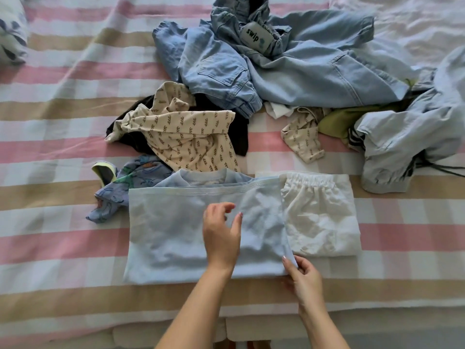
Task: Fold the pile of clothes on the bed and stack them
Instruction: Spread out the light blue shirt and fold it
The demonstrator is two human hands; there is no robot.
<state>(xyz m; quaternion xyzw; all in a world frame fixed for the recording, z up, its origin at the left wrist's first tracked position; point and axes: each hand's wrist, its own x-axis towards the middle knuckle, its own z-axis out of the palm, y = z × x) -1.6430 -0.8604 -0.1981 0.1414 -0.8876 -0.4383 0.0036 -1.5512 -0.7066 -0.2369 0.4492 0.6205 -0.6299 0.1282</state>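
Here, a light blue T-shirt (171, 235) lies flat on the near part of the checked bedsheet (63, 117), folded into a wide rectangle with its neckline at the far edge. The left hand (221, 238) is over the shirt's middle, fingers loose and slightly bent, gripping nothing. The right hand (305, 277) pinches the shirt's near right corner between thumb and fingertips. Just beside it on the right, touching its edge, are folded white shorts (319, 217) (elastic waistband facing away). Behind them is the unfolded pile: denim trousers (289, 71) with a "swip" label (255, 37), a beige printed garment (186, 137) over something dark, a dinosaur-print piece (130, 182) at the shirt's far left corner, and a pale blue garment (407, 137) on the right.
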